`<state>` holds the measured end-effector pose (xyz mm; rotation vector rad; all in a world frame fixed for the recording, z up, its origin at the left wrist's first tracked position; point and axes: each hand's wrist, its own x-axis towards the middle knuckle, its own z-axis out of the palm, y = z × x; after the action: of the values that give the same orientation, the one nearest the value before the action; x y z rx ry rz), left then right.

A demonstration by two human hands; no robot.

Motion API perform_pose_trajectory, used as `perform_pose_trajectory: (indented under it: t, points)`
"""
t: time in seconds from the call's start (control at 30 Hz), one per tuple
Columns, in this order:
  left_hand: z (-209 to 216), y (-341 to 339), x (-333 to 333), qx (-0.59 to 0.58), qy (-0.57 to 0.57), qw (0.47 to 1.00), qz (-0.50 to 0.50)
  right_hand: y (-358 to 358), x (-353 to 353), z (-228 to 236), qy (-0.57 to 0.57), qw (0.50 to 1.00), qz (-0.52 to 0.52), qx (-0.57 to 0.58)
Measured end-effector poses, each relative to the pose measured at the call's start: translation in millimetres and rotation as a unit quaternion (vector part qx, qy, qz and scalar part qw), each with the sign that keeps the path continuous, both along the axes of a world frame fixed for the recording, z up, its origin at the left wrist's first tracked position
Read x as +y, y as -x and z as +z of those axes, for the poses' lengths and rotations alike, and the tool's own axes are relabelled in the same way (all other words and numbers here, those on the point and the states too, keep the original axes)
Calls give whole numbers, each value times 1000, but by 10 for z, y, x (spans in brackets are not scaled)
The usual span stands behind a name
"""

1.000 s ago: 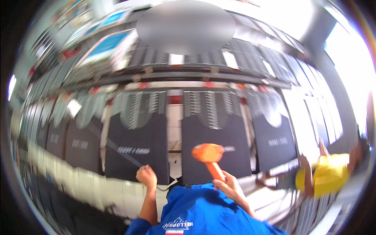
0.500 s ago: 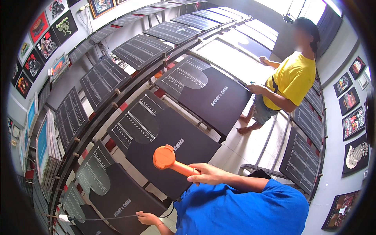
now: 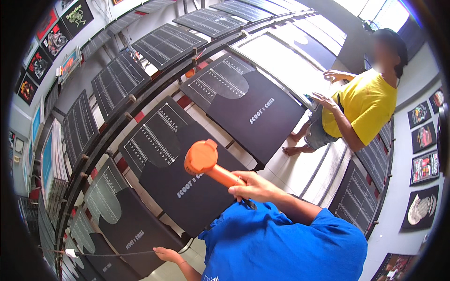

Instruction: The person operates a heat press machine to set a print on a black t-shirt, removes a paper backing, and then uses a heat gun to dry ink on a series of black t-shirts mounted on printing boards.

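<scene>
Right hand (image 3: 255, 186) is grasping the orange blower (image 3: 200, 157) by its handle, over the near dark garment (image 3: 197, 210) | left hand (image 3: 169, 256) is touching the cord (image 3: 117, 255), near left; finger closure cannot be told | judged good practice: holding nozzle off garment, leading cord clear

Pale walls (image 3: 401, 154) are enclosing the room, with colourful prints (image 3: 423, 168) hanging along the right side and dark-backed pictures (image 3: 56, 40) hanging at upper left. Glossy white floor tiles (image 3: 290, 173) are showing between the tables. A long dark rail (image 3: 105, 140) is curving past a row of line-marked black boards (image 3: 119, 83). Framed panels (image 3: 55, 154) are standing stacked at far left. A bright window (image 3: 384, 14) is glaring at upper right.
</scene>
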<state>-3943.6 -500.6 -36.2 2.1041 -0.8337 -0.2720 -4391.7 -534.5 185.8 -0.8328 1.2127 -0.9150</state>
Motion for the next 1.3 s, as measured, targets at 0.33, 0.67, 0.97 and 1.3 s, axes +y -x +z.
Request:
perform_pose_trajectory:
  t: [0.33,0.67,0.97,1.3]
  points:
    - [217,1299,161,-3,50,998,36,1948,-119,-145,10,990,-95,103]
    - [-172,2640,40,49,21,998,29,2794,-263,-197,-2,996,-61,69]
    - [-355,2818,-257,-113,-29,991,64,2849,-220,-173,-13,993,-68,95]
    - [-346,2824,-240,-76,-31,996,38,2899,-271,-287,-30,995,-43,87]
